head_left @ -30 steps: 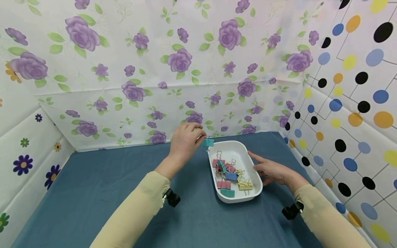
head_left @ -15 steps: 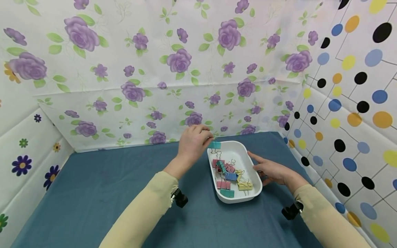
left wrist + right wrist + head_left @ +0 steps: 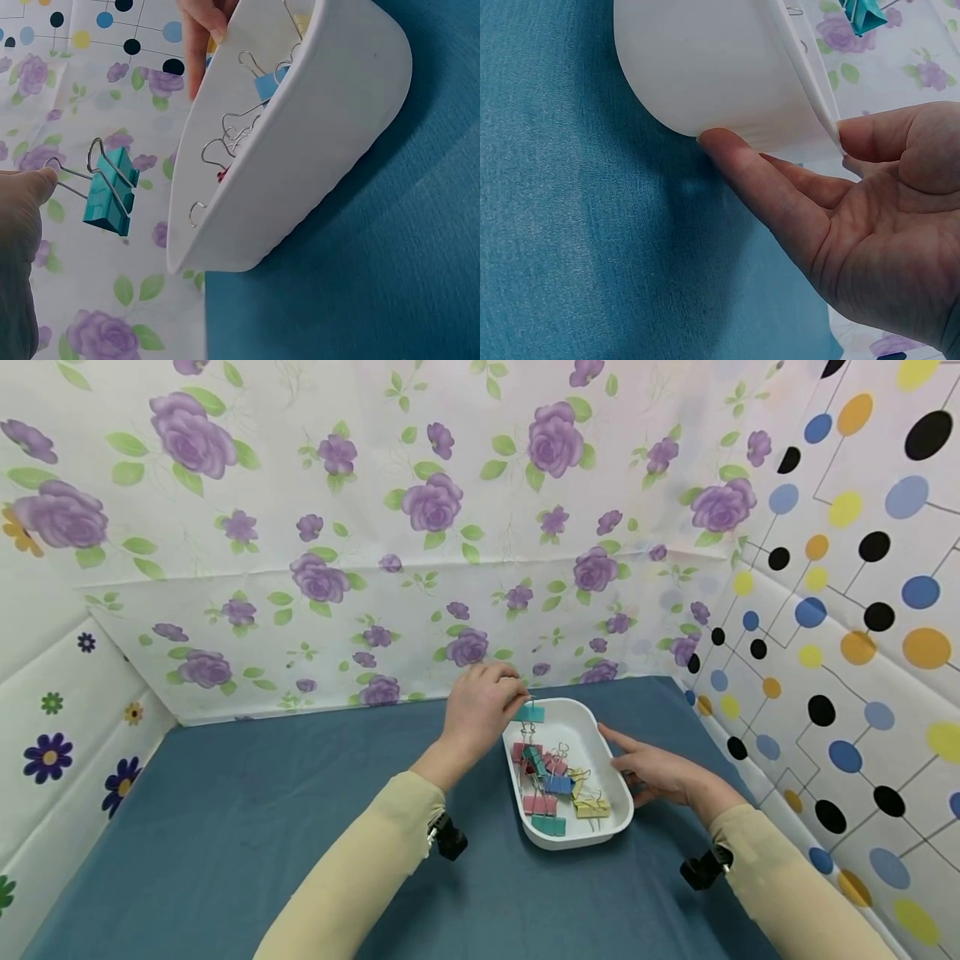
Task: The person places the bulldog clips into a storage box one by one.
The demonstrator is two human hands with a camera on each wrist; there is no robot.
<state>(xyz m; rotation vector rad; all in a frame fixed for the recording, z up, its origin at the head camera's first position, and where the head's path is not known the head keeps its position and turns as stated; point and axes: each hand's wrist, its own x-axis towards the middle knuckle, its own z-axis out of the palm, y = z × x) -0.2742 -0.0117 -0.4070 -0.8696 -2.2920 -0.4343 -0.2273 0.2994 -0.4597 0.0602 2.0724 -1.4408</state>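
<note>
My left hand (image 3: 483, 710) pinches a teal binder clip (image 3: 529, 714) by one wire handle, over the far left corner of a white plastic tray (image 3: 573, 727). In the left wrist view the teal clip's body hangs beyond the thumb, its other handle folded back. Several binder clips lie in the tray: pink, yellow, teal, and a blue clip (image 3: 557, 785). At the tray's right side, my right hand (image 3: 663, 772) holds the wall. The right wrist view shows its thumb at the rim and a finger (image 3: 735, 154) against the lower edge.
A blue cloth (image 3: 300, 793) covers the table under the tray. Behind it hangs a flowered sheet (image 3: 375, 527), and a dotted sheet (image 3: 862, 635) stands on the right. Each wrist carries a small black camera (image 3: 450, 839).
My left hand has moved right with the teal binder clip, from beside the tray's far left corner to over it. The right hand and the tray have stayed in place.
</note>
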